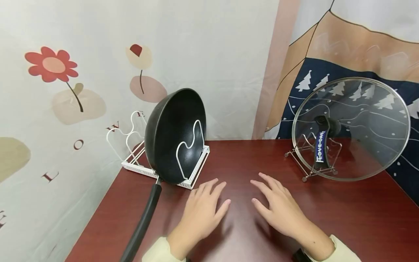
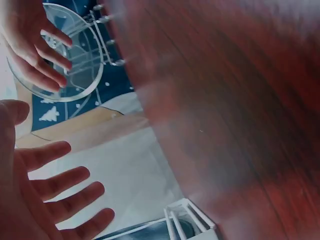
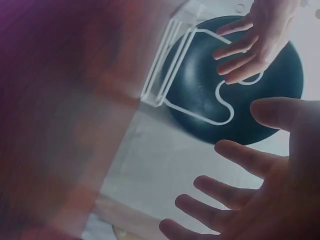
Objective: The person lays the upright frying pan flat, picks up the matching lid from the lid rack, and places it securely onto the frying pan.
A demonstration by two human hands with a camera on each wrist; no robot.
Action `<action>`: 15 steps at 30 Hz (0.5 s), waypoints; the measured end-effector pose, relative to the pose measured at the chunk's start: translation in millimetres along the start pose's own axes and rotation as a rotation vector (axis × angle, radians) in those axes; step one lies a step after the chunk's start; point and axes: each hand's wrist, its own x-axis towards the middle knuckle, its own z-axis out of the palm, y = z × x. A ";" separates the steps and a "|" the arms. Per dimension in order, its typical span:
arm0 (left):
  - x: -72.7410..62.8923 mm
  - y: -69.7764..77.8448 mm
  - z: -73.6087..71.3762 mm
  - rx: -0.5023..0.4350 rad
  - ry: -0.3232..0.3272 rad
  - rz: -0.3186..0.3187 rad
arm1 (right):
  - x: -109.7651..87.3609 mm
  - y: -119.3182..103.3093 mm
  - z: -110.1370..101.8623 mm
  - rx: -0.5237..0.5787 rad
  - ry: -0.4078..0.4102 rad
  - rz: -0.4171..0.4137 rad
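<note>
Over the table, my left hand (image 1: 202, 211) and right hand (image 1: 281, 207) hover apart with relaxed, spread fingers, and neither holds anything. A black wok (image 1: 176, 134) stands on its side in a white wire rack (image 1: 196, 167), just beyond my left hand. Its long black handle (image 1: 142, 222) slants down toward the table's front left. To the right of my right hand, a clear glass lid (image 1: 366, 145) with a black knob leans upright in a small wire stand (image 1: 304, 163). In the right wrist view, the wok (image 3: 200, 80) lies behind the left hand's fingers.
The dark red wooden table (image 1: 248, 163) meets a pale curtain (image 1: 212, 72) printed with flowers and letters at the back left. Dark blue cloth (image 1: 284, 127) with white trees hangs behind the lid.
</note>
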 end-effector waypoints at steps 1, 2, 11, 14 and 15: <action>-1.7 0.9 -3.2 -0.008 0.016 0.012 | 0.3 -1.4 -1.0 0.016 0.012 -0.009; -3.7 1.9 -6.7 -0.018 0.033 0.025 | 0.6 -2.9 -2.0 0.031 0.023 -0.017; -27.4 15.8 -42.1 -0.093 0.234 0.189 | 2.1 -18.8 -4.4 0.142 0.070 -0.044; -35.6 18.2 -54.1 -0.103 0.288 0.253 | 1.4 -25.0 -0.6 0.151 0.069 -0.055; -38.4 18.6 -58.7 -0.099 0.295 0.266 | 1.2 -27.1 0.8 0.154 0.071 -0.061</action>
